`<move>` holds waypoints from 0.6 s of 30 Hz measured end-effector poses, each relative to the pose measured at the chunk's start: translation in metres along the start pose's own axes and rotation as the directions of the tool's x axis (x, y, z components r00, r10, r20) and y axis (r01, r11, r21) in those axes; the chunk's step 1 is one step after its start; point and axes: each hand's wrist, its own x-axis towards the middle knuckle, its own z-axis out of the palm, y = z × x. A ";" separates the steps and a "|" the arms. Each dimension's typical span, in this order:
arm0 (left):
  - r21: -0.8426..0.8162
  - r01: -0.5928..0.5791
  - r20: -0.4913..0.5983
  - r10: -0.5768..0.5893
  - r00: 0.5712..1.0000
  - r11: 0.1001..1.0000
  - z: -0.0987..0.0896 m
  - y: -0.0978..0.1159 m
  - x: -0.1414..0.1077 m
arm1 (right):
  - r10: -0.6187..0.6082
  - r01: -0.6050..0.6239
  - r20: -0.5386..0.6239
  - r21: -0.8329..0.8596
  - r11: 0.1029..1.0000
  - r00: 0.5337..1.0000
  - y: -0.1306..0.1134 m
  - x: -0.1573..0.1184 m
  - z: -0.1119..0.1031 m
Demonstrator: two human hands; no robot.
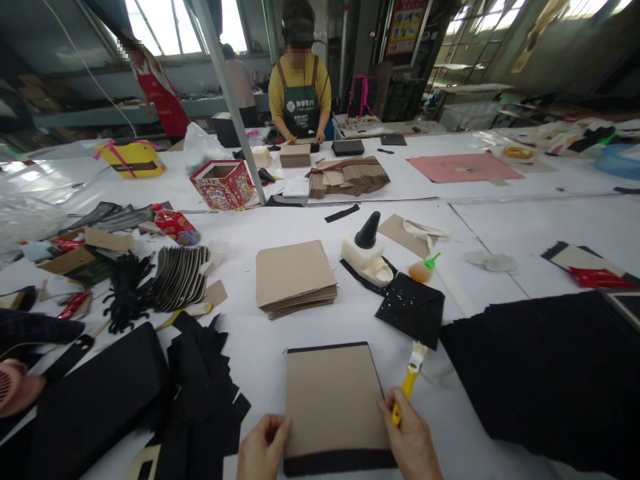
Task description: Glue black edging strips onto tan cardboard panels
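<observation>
— What on our white-covered desk (270, 339) could trip us up, biggest first?

— The broad stack of black sheets (540, 373) at our right; if we reached across carelessly, we might shove it askew.

— And the flat tan square board (335, 400), edged in black?

— It lies right in front of us, between our 2 hands. If we pressed unevenly, it could skew.

— The smaller pile of tan boards (295, 272) beyond?

— Its edges don't line up, so a bump from us could slide it.

— Our hands?

— Our left hand's (263, 450) grip is nearly closed at the board's left edge; whether it pinches or merely steadies, we can't tell. Our right hand's (411, 437) grip is closed around the yellow-handled, pale-bristled brush (411, 382), its fingertips at the board's right edge. With 2 jobs at once, it could tip the bristles onto the tan face and mark it.
</observation>
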 end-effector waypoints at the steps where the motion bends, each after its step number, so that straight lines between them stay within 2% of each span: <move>1: 0.026 -0.007 0.003 0.007 1.000 1.000 0.000 0.001 0.002 | 0.004 -0.004 -0.003 0.000 1.000 1.000 0.002 0.002 0.002; 9: 0.101 0.024 -0.011 -0.023 1.000 0.995 0.010 -0.010 0.012 | 0.049 -0.049 -0.038 -0.002 0.999 0.998 0.017 0.006 0.013; 18: -0.010 0.069 -0.012 -0.069 0.998 0.998 0.009 -0.007 0.015 | 0.059 -0.058 0.014 -0.070 0.996 0.998 0.033 0.009 0.018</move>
